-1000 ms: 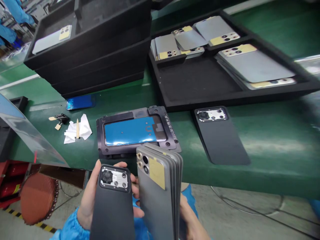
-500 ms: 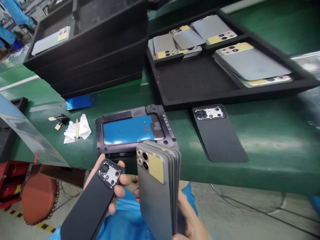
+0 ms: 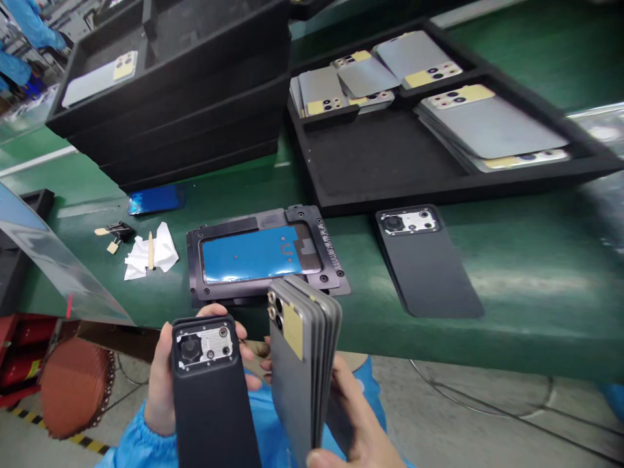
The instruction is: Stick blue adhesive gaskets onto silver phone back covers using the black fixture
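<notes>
Left hand curls round 1 black phone cover, right hand pinches grey covers (more in tray).

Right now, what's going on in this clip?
A person holds a black phone back cover in the left hand and a fanned stack of grey phone back covers in the right hand. Ahead, a black fixture holding blue film and a second black cover lie on the green bench.

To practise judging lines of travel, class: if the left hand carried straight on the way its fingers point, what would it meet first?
Probably the stack of grey phone back covers held in the right hand, just past the left hand; depth is hard to judge from this view.
</notes>
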Demonstrator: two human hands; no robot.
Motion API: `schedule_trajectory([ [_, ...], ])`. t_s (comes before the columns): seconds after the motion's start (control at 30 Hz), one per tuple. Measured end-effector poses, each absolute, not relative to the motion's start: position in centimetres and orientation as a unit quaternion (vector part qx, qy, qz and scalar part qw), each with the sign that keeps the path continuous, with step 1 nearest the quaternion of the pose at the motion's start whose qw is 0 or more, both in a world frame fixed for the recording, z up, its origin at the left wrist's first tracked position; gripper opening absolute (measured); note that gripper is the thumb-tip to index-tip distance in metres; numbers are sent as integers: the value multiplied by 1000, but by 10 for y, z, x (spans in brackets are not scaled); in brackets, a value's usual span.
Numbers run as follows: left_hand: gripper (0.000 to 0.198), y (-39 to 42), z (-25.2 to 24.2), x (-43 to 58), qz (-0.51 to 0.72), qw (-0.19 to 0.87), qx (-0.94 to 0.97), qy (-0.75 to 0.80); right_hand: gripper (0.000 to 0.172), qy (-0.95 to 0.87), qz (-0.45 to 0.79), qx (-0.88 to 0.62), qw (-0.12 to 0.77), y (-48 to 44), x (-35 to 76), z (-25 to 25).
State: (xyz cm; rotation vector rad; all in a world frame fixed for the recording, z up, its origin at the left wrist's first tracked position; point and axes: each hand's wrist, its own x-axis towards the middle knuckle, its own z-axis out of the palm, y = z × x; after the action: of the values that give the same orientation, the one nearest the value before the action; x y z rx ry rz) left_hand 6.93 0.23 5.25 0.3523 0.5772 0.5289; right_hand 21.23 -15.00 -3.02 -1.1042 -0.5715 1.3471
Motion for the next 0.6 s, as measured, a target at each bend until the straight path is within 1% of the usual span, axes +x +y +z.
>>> schedule_trajectory([
  [0.13, 55, -2, 56, 69, 311, 815, 312, 376, 80, -296, 572, -463, 609, -144, 209, -27],
  [0.2, 58, -4, 56, 70, 321, 779, 360, 401, 77, -323, 569, -476, 588, -141, 205, -27],
  [0.33, 65, -5, 49, 69, 317, 737, 432, 413, 82, -385, 541, -528, 530, -138, 195, -24],
  [0.5, 71, -7, 41, 61, 318, 688, 491, 429, 86, -450, 468, -548, 527, -134, 183, -24],
  [0.6, 74, -10, 38, 60, 326, 683, 488, 436, 85, -455, 461, -543, 535, -132, 182, -24],
])
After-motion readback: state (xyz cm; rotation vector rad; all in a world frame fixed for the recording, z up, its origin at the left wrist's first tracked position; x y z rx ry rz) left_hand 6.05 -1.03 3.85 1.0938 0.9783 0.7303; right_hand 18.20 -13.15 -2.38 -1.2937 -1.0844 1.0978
